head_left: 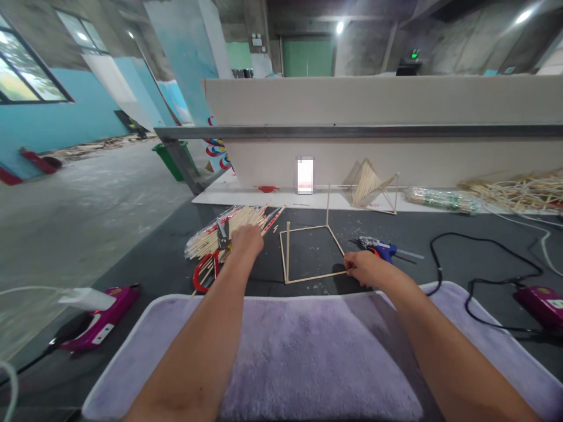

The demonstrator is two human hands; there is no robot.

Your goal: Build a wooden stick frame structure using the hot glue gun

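Observation:
A square frame of thin wooden sticks (313, 276) lies on the dark table, with one stick upright at its near left corner and another at its far right corner. My right hand (364, 268) is closed in a pinch at the frame's near right corner. At the loose pile of wooden sticks (250, 215), partly in clear plastic, is my left hand (247, 240); its fingers are hidden behind the back of the hand. Red-handled scissors (206, 272) lie beside that hand, on the near side of the pile. To the right rests a blue hot glue gun (383, 251).
A stick pyramid model (367, 186), a lit phone (305, 176) and a wrapped stick bundle (442, 199) stand or lie along the back board. Black cable (440, 258) loops at right. Magenta power strips (103, 319) sit at both sides; a purple mat (303, 351) covers the front.

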